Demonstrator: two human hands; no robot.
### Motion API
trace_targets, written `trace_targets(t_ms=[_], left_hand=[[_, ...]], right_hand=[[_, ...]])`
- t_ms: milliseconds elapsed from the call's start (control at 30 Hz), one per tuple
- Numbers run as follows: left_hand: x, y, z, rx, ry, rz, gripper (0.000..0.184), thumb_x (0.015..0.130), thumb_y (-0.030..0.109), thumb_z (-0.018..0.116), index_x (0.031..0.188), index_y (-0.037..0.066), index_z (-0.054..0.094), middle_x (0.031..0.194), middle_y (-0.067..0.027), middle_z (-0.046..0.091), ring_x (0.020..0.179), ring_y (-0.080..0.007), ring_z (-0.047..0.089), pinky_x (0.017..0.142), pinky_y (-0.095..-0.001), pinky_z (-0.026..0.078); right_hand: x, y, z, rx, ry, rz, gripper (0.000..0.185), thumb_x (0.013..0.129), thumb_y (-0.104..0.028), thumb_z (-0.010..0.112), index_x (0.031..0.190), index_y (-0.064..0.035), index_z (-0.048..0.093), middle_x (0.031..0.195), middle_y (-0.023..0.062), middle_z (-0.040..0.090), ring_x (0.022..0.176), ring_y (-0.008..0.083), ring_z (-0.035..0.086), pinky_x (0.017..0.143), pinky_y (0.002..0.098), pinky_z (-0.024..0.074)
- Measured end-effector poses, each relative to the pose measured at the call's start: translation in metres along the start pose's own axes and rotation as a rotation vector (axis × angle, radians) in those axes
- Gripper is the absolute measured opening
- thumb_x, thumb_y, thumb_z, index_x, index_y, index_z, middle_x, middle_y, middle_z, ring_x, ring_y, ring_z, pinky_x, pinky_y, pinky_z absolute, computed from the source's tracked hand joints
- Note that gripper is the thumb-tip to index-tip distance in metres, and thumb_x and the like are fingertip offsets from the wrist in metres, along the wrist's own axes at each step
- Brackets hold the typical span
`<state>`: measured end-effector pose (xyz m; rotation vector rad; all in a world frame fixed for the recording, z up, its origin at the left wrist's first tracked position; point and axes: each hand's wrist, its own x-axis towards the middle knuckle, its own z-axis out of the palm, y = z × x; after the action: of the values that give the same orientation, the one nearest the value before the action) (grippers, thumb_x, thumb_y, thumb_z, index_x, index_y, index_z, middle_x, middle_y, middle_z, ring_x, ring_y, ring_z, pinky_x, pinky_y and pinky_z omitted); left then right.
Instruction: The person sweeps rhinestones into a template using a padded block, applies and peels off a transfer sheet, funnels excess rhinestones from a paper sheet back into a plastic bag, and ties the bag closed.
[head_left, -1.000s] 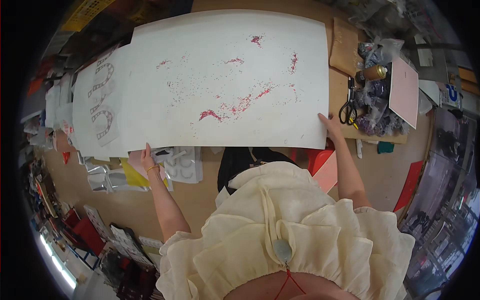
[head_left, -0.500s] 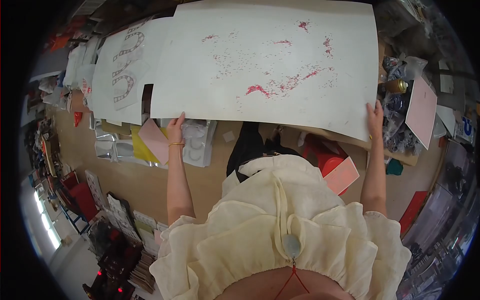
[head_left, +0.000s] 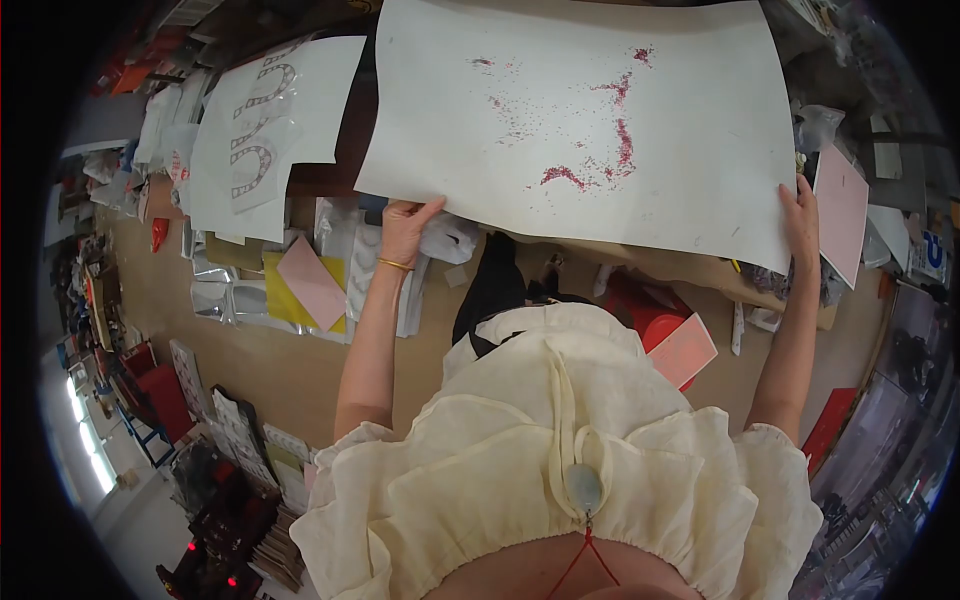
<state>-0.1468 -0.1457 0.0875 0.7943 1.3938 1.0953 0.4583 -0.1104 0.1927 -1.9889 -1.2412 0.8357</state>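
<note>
A large white sheet (head_left: 700,120) spans the upper middle of the view, bowed and held up at its near edge. My left hand (head_left: 405,225) pinches its near left corner, thumb along the edge. On the right, my right hand (head_left: 800,222) grips the sheet's right edge close to the near corner. Small red bits (head_left: 622,140) lie scattered over it, densest in a crooked band right of the middle. Left of it rests another white board (head_left: 215,150) with a clear sheet (head_left: 265,130) on top, marked with curved, dotted outlines.
Below the left board are a yellow sheet (head_left: 290,290), a pink card (head_left: 312,285) and clear plastic packets (head_left: 335,225). A red stool (head_left: 640,310) with a pink card (head_left: 683,350) stands by my legs. At the right, a pink board (head_left: 841,215) leans near plastic bags.
Both hands have shifted right with the white sheet, opening a dark gap beside the left board. The red bits have slid and gathered into a tighter band on the right.
</note>
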Motion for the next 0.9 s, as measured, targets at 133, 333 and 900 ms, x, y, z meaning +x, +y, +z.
trace_targets(t_ms=[133,333,900], left_hand=[[-0.004,0.022,0.024,-0.044,-0.068,0.013,0.018,0.082,0.003,0.076,0.099,-0.003,0.074,0.09,-0.0068,0.073,0.076,-0.0101,0.062,0.075,-0.0194,0.048],[-0.014,0.06,0.053,-0.06,-0.112,0.049,0.017,0.082,0.004,0.077,0.097,-0.002,0.074,0.089,-0.0069,0.073,0.075,-0.0103,0.062,0.074,-0.0198,0.048],[0.053,0.002,0.097,-0.238,0.272,0.072,0.024,0.08,0.01,0.08,0.097,-0.003,0.071,0.078,-0.0013,0.063,0.068,-0.0084,0.054,0.067,-0.0183,0.044]], right_hand=[[0.0,-0.004,0.0,-0.03,0.025,-0.018,0.045,0.095,-0.012,0.055,0.135,0.0059,0.047,0.104,0.0153,0.065,0.076,0.0131,0.057,0.064,0.022,0.0469],[-0.008,-0.01,0.003,0.035,0.013,-0.006,0.045,0.095,-0.012,0.055,0.135,0.0068,0.047,0.107,0.0161,0.064,0.082,0.0144,0.058,0.069,0.0231,0.0482],[0.001,0.067,-0.002,0.195,0.065,-0.039,0.043,0.094,-0.009,0.054,0.134,0.0058,0.048,0.115,0.0175,0.064,0.091,0.0167,0.062,0.077,0.0233,0.0494]])
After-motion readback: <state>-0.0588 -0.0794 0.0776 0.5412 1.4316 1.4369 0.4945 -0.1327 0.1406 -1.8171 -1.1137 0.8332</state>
